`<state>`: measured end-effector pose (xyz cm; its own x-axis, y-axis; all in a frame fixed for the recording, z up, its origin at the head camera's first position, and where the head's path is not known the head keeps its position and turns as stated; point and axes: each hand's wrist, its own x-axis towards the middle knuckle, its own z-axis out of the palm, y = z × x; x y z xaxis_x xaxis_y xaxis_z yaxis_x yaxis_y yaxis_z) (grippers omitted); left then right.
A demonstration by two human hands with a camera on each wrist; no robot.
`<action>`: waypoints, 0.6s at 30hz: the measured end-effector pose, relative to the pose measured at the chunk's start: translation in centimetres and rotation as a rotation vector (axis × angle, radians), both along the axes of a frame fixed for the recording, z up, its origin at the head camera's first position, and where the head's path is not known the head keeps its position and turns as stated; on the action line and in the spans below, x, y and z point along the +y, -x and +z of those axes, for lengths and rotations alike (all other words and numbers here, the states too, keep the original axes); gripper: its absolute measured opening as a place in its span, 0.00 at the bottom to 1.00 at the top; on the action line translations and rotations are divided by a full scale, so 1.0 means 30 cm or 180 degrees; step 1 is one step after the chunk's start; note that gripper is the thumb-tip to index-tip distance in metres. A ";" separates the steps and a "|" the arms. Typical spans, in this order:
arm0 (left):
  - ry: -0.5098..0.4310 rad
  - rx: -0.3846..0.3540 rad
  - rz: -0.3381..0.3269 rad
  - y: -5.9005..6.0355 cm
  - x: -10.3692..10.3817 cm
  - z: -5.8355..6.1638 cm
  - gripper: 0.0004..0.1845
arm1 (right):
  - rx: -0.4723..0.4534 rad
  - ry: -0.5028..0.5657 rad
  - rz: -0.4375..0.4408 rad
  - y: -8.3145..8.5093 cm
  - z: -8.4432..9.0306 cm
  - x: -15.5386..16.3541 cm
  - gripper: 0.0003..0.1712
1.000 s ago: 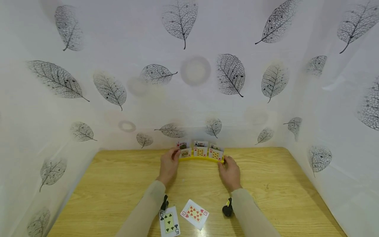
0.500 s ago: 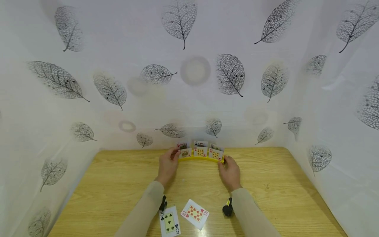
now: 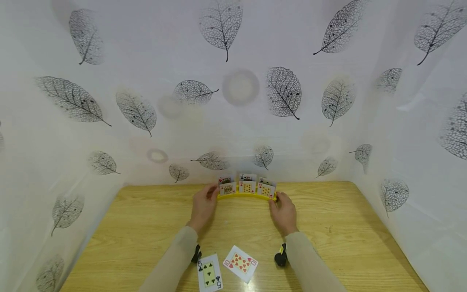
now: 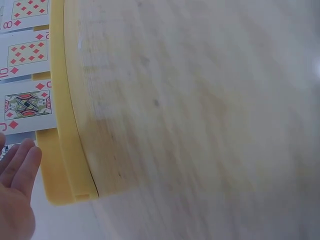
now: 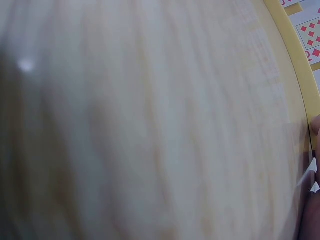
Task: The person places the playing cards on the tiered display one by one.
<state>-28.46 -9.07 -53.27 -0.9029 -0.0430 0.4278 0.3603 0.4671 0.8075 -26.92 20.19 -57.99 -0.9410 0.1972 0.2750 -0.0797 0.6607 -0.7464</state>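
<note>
A curved yellow card holder (image 3: 246,196) stands at the table's far edge with several playing cards (image 3: 247,185) upright in two rows. My left hand (image 3: 203,204) lies just off its left end. In the left wrist view its fingers (image 4: 22,162) are straight and close beside the holder's end (image 4: 62,170), next to a jack of diamonds (image 4: 27,104). My right hand (image 3: 283,211) rests palm down with its fingertips against the holder's right end. The right wrist view shows only a sliver of this hand (image 5: 314,215) and the yellow rim (image 5: 300,65).
A five of clubs (image 3: 208,274) and a ten of hearts (image 3: 240,263) lie face up on the wooden table (image 3: 146,227) between my forearms. White leaf-patterned sheeting (image 3: 240,101) walls the table at the back and both sides.
My left hand has slid a little left and back from the holder's left end. The right hand and the holder have stayed put.
</note>
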 end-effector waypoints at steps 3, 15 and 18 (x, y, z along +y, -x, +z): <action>0.0074 -0.0072 0.0018 -0.016 -0.018 0.000 0.11 | -0.0031 0.0004 0.0008 0.003 -0.001 0.000 0.29; 0.0747 -0.0302 -0.0302 -0.118 -0.120 0.034 0.18 | -0.0167 0.0013 0.0040 0.001 0.009 0.002 0.31; 0.1041 -0.0411 -0.0425 -0.160 -0.146 0.035 0.22 | -0.0156 -0.0001 0.0041 -0.002 0.011 0.000 0.31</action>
<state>-23.65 -13.44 -52.22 -0.9387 0.1988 0.2816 0.3404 0.6635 0.6663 -26.86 20.20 -57.65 -0.9558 0.1848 0.2285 -0.0515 0.6602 -0.7493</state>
